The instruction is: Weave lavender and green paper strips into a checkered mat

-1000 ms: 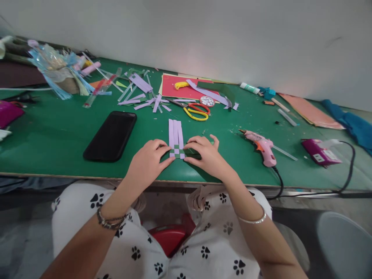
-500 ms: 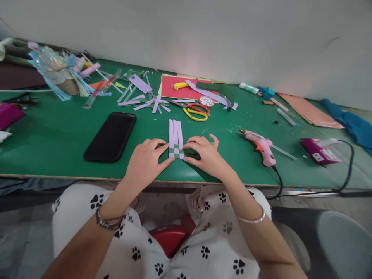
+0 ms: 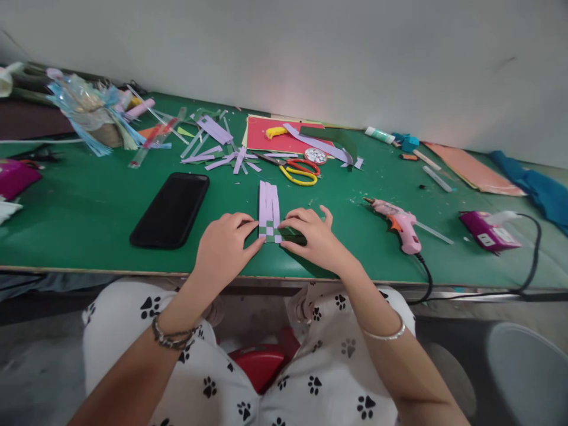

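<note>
A small woven piece of purple and green paper strips (image 3: pixel 268 204) lies on the green table in front of me. Its lower end shows a checkered weave, while the purple strips above hang loose side by side, pointing away from me. My left hand (image 3: pixel 227 244) pinches the left edge of the weave between thumb and fingers. On the opposite edge, my right hand (image 3: pixel 313 238) has thumb and fingertips closed on the green strips (image 3: pixel 293 236), which run under its palm and are partly hidden.
A black phone (image 3: pixel 170 210) lies left of my hands. Scissors (image 3: pixel 299 171) and paper scraps (image 3: pixel 217 139) lie beyond. A pink glue gun (image 3: pixel 397 222) rests at right, its cord over the table edge (image 3: pixel 284 277). Red paper (image 3: pixel 257 133) is near the wall.
Hardly anything differs. My left hand has shifted very slightly to the right; both hands stay on the woven strips.
</note>
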Available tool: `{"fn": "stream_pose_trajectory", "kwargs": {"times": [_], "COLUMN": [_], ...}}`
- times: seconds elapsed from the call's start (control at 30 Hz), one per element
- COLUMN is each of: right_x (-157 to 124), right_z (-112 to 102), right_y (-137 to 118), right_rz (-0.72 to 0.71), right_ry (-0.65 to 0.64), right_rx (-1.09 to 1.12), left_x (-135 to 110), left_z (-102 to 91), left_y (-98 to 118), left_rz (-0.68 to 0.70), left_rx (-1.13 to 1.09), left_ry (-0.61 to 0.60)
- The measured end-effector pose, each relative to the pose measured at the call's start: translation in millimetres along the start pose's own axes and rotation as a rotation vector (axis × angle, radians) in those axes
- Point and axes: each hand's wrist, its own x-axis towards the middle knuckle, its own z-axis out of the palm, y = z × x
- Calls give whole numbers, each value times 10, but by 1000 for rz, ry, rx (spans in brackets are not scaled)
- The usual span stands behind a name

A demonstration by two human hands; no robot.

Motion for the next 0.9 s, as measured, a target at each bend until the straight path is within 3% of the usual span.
{"fn": "stream_pose_trajectory", "kwargs": {"times": [0.27,0.37,0.6,0.9], "right_x": [7,0,-85,-79], "right_z": [18,11,-53,-3], "right_y": [1,3,142,45], "right_rz": [19,9,78,72], "right_ry": [-3,-8,33,42], "right_rx": [-20,-32,-21,-67], "left_x": [-6,-10,-102,-133], "left_z": [12,18,-21,-40], "left_y": [-9,-19,21,58], "left_rz": [-39,32,289,341], "left_rx": [-40,-51,-76,-26], "left_ry": [9,35,-215,-299]}}
